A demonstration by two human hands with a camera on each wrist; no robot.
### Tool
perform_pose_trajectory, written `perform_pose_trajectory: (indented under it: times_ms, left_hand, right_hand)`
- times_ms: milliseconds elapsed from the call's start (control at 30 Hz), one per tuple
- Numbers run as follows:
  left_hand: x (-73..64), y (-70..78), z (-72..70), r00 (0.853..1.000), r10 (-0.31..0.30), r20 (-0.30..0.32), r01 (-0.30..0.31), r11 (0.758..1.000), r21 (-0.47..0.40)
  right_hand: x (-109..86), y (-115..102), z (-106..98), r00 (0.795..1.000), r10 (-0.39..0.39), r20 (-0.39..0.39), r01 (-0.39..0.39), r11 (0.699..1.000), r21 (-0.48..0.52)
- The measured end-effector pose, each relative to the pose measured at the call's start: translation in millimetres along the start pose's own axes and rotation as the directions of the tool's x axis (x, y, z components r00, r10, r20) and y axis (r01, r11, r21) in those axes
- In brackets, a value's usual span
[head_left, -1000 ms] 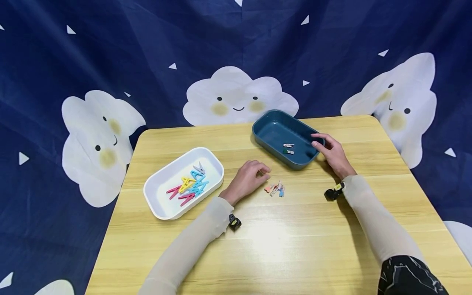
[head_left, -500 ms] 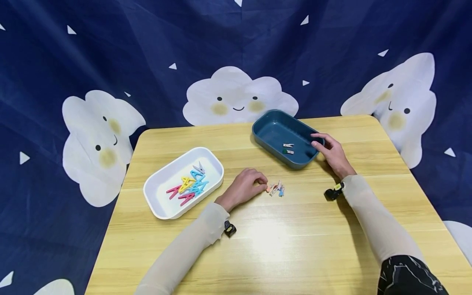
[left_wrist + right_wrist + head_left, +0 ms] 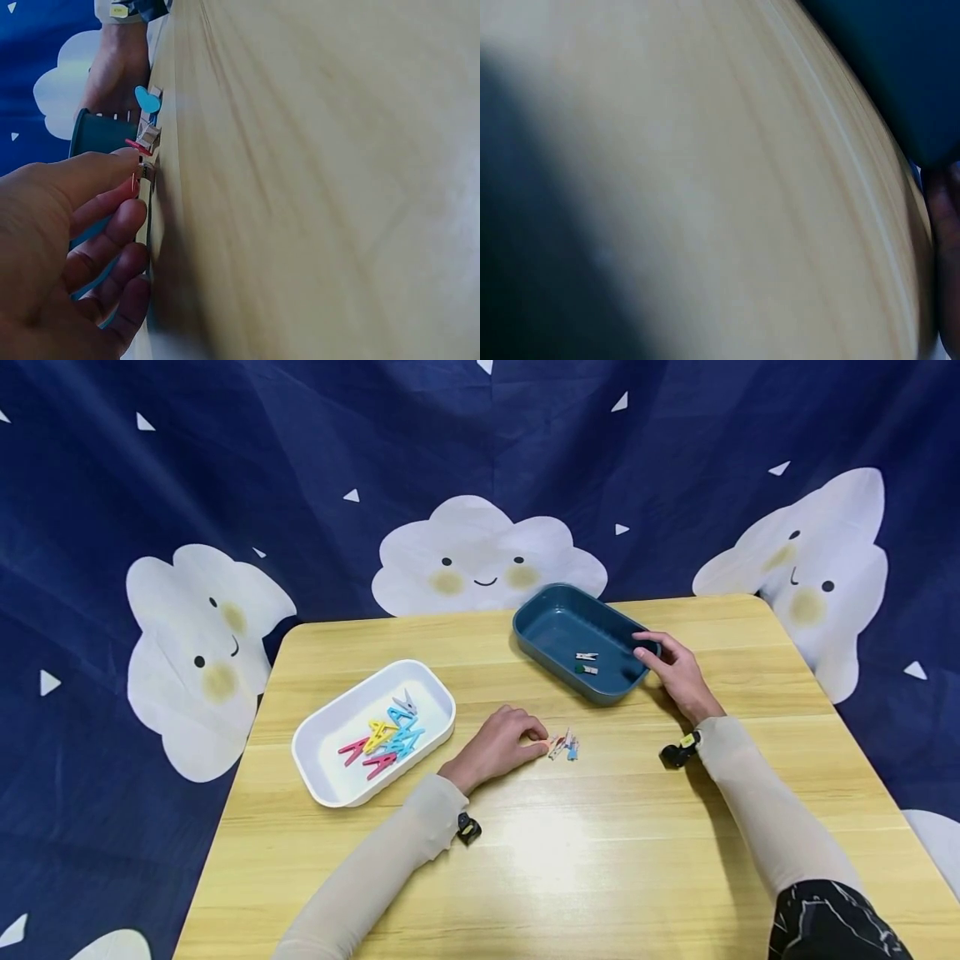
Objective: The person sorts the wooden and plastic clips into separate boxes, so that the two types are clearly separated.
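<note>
My left hand reaches to a small pile of mini clothespins on the table and pinches an orange-topped mini clothespin between thumb and index finger. Beside it lie more of the pile, among them a mini clothespin with a blue heart. My right hand grips the right end of a dark blue bin, thumb and a finger over its rim. Inside that bin lie two mini clothespins, one with a green top. The right wrist view shows mostly table, with the bin's side and part of a finger at its right.
At the left stands a white bin holding several larger plastic clothespins in yellow, blue, red and grey. A dark blue curtain with cloud prints hangs behind the wooden table.
My left hand has come down to the pile, and its thumb and index finger have closed on the orange-topped mini clothespin. The right hand and both bins have stayed in place.
</note>
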State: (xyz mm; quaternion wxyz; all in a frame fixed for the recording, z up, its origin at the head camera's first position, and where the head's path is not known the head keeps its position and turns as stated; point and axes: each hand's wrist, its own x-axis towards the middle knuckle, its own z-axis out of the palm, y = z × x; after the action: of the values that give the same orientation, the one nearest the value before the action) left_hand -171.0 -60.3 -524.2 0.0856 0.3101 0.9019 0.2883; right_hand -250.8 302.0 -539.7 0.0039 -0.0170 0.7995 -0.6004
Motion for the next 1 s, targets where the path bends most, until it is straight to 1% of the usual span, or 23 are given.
perform_pose_trajectory:
  times_ms: [200, 500, 767, 1000]
  left_hand:
    - [-0.6, 0.3, 1.4, 1.000, 0.014, 0.001, -0.014, 1.000, 0.024]
    - [-1.5, 0.4, 2.8, 1.000, 0.018, 0.007, -0.018, 0.999, 0.052]
    - [-2.0, 1.2, 2.3, 0.999, 0.038, 0.001, -0.038, 0.996, 0.078]
    - [-1.9, 1.3, 2.5, 1.000, 0.025, -0.004, -0.025, 0.997, 0.074]
  right_hand:
    - [1.4, 2.1, -0.5, 1.000, 0.001, 0.001, -0.001, 1.000, 0.007]
    - [2.8, 4.2, -0.4, 1.000, 0.029, 0.006, -0.030, 1.000, 0.005]
    - [2.1, 2.3, -0.5, 1.000, 0.028, 0.001, -0.028, 1.000, 0.012]
    - [3.1, 3.3, -1.5, 1.000, 0.011, 0.003, -0.011, 1.000, 0.004]
